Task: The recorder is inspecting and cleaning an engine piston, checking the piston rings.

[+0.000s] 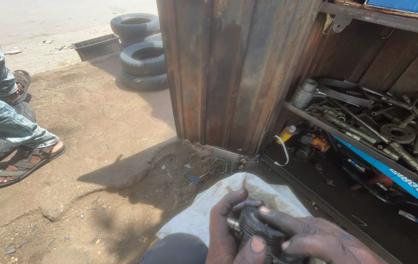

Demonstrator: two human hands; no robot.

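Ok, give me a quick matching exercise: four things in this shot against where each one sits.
Things:
1. dark metal part
2. stacked tyres
3. metal rods
4. white sack

Places:
A. on the shelf at right
B. under the hands, on the ground
C. gripped by left hand and right hand
D. top left, beside the rusty wall

Pairs: 1-C, 2-D, 3-A, 4-B
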